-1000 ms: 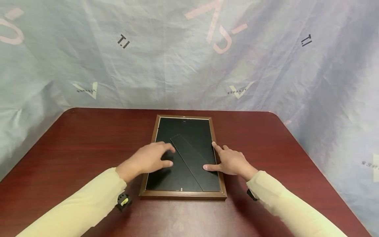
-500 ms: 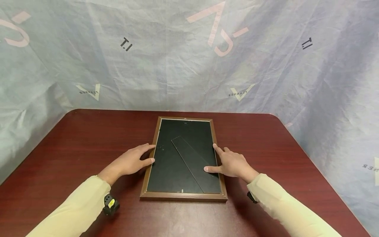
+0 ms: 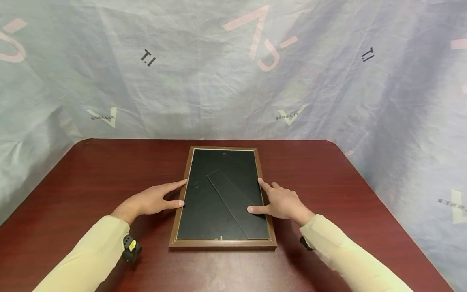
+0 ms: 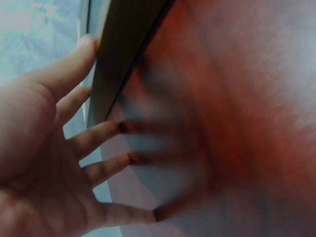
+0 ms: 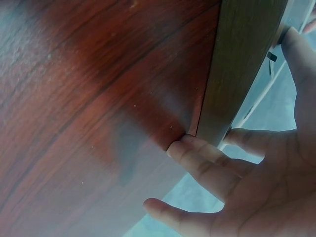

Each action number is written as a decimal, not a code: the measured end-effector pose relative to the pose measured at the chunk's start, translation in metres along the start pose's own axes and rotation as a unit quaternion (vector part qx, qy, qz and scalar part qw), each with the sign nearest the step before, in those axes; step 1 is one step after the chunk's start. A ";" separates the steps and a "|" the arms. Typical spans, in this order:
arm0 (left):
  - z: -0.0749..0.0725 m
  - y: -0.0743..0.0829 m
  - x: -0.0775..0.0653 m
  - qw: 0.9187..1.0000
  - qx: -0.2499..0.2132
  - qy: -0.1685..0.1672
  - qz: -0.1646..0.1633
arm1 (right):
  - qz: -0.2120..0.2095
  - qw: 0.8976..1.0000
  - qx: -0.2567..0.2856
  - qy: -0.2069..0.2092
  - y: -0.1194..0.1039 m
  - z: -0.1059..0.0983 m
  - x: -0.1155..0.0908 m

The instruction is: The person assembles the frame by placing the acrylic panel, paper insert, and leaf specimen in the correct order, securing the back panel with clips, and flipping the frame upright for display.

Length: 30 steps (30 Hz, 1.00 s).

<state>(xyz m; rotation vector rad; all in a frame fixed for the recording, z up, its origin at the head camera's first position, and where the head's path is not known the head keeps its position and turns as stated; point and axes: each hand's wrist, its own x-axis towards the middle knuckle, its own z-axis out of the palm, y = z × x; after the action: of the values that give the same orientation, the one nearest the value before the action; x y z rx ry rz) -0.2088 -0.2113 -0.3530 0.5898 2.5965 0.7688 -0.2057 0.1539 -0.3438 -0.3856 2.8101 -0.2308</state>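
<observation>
A picture frame (image 3: pixel 222 243) with a brown border lies face down on the table. Its black backing board (image 3: pixel 208 211) faces up, and a flat easel leg (image 3: pixel 231 198) slants across it. My left hand (image 3: pixel 151 200) touches the left border with thumb and index finger. In the left wrist view, its other fingers (image 4: pixel 106 170) are spread, low over the table beside the border. On the opposite side, my right hand (image 3: pixel 282 201) rests its thumb on the backing and its index finger on the right border. Its other fingers (image 5: pixel 202 165) reach down beside the border in the right wrist view.
The dark red wooden table (image 3: pixel 127 162) has rounded far corners and extends on both sides of the frame. A grey printed cloth (image 3: pixel 204 81) hangs behind it and along both sides. A black wrist device (image 3: pixel 131 248) sits on the left sleeve.
My left hand has moved left, from over the backing board to the frame's left border. My right hand keeps its place on the right side. The head view has shifted slightly.
</observation>
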 end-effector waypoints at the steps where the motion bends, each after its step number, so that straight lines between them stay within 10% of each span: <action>1: -0.002 -0.001 -0.001 1.000 -0.002 -0.010 -0.004 | -0.001 1.000 0.001 0.000 -0.001 0.000 0.001; 22: -0.008 0.000 0.003 0.999 -0.001 -0.035 -0.014 | 0.003 0.999 0.051 -0.013 -0.003 -0.009 0.012; 30: -0.007 0.039 0.009 0.992 0.106 -0.011 -0.074 | 0.014 0.999 0.042 -0.018 -0.003 -0.010 0.009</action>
<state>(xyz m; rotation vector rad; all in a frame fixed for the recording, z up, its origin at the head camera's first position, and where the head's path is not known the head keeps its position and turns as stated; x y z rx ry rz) -0.2086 -0.1800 -0.3265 0.4545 2.6838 0.4405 -0.2158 0.1497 -0.3365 -0.3271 2.7575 -0.3318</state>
